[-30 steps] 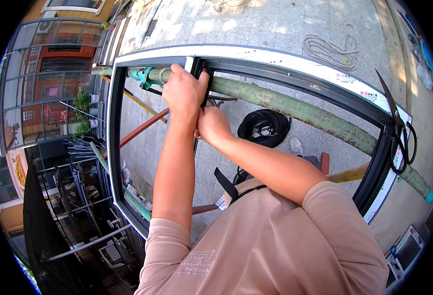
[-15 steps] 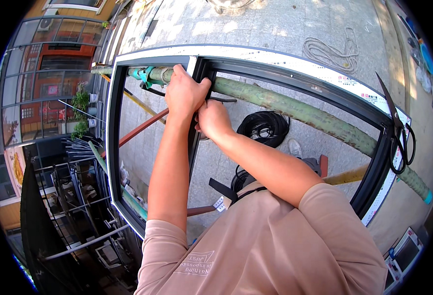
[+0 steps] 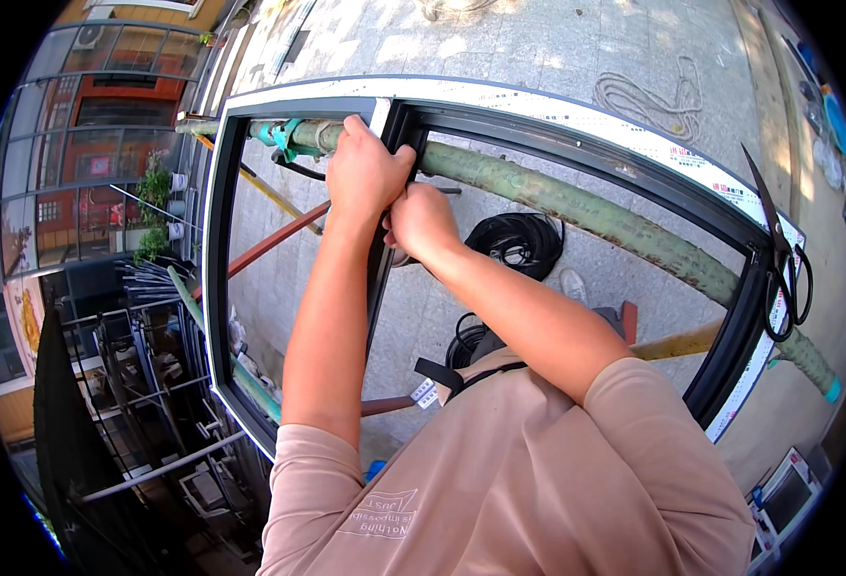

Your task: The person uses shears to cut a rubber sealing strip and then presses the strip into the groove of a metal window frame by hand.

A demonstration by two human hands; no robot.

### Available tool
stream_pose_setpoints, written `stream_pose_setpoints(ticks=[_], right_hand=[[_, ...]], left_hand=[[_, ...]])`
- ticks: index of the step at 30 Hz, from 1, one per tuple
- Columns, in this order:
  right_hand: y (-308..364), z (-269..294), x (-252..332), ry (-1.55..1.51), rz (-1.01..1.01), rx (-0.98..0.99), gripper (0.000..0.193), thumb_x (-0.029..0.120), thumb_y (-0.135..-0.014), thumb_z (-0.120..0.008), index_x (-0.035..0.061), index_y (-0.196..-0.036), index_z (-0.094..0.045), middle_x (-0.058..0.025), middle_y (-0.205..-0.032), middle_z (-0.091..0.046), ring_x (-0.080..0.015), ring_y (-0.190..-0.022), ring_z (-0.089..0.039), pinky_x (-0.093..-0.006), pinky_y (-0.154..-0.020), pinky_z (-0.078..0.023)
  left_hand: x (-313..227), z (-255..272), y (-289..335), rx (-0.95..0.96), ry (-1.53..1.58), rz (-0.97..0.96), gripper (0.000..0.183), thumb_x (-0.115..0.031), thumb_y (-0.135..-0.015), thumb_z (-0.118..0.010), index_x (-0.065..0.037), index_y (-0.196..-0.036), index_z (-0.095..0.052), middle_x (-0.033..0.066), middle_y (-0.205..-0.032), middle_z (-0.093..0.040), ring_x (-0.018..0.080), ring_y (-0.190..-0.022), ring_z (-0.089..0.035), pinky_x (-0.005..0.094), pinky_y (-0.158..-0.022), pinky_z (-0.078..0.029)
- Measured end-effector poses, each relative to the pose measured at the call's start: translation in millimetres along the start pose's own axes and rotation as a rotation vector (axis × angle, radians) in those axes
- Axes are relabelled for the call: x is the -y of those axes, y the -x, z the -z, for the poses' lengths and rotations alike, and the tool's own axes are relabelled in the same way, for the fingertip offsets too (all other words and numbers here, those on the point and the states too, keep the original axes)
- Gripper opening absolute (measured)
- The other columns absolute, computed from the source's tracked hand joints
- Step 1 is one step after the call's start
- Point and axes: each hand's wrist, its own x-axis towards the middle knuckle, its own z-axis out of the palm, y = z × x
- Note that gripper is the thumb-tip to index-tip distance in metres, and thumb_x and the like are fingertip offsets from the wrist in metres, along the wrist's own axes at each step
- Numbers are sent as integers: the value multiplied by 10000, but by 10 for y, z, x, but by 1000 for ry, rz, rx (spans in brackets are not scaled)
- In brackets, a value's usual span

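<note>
Head view shows a large dark window frame, which lies in front of the person, with a white printed film along its outer border. Its middle bar divides the frame into a narrower part on the left and a wider part on the right. At the far end of this bar, both hands work close together. The left hand grasps the bar from above, with the thumb bent on it; the fingers are partly hidden. Just beside it and nearer to the body, the right hand is curled against the bar, but I cannot tell what its fingers close on.

Under the frame passes a long green pipe, worn in places, which comes out beyond the right corner. On that corner rest black-handled scissors, with the blades directed away from the person. Near the left end of the pipe, a teal wrapping is around it. Through the wider part one sees a coil of black cable on the paved ground and a light shoe. Beyond the frame, a pale rope lies in loose loops.
</note>
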Motion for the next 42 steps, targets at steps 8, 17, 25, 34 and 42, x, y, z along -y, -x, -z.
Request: stream_pose_setpoints(ticks=[8,17,25,34,42], right_hand=[[-29,215,-10,214,94,174,532,341,-1173,-496,-43,-935,-778,-168,-787,-800,-300,-712,-816,-454,-761,-639],[194,343,-327,266,54,263,650,540,-1206,-508,-37,-1014,-737,-156,-846,-800,-299,-807,-810,-452,-794,-612],[202,25,-240,140,-37,235,648,543,-1196,-527,-23,-968,-746,-156,-800,-803,-346,-827,-833,-508,-830,-625],[211,-55,-222,-10,-69,233,516,383,-1158,-560,-44,-947,-757,-142,-813,-813,-266,-710,-823,-431,-726,-643],[205,-20,-207,-31,-84,216,423,289,-1132,-618,-49,-927,-768,-138,-802,-820,-258,-695,-822,-409,-697,-640]], left_hand=[[83,-31,-77,29,-19,-69,682,-325,-882,-864,108,-1286,-526,393,-1240,-740,573,-1122,-763,584,-1031,-628],[140,-100,-77,-25,-22,-116,662,-327,-874,-866,96,-1254,-528,385,-1206,-744,580,-1083,-767,588,-998,-638],[229,-90,16,-68,25,-211,859,-284,-865,-846,164,-1487,-459,425,-1324,-678,572,-1159,-743,571,-1033,-630],[191,-119,71,-54,1,-183,951,-204,-858,-834,205,-1589,-385,400,-1311,-666,551,-1144,-750,552,-1022,-636],[276,-68,287,-80,47,-223,1047,-186,-848,-826,187,-1693,-332,402,-1354,-656,558,-1161,-738,562,-1046,-623]])
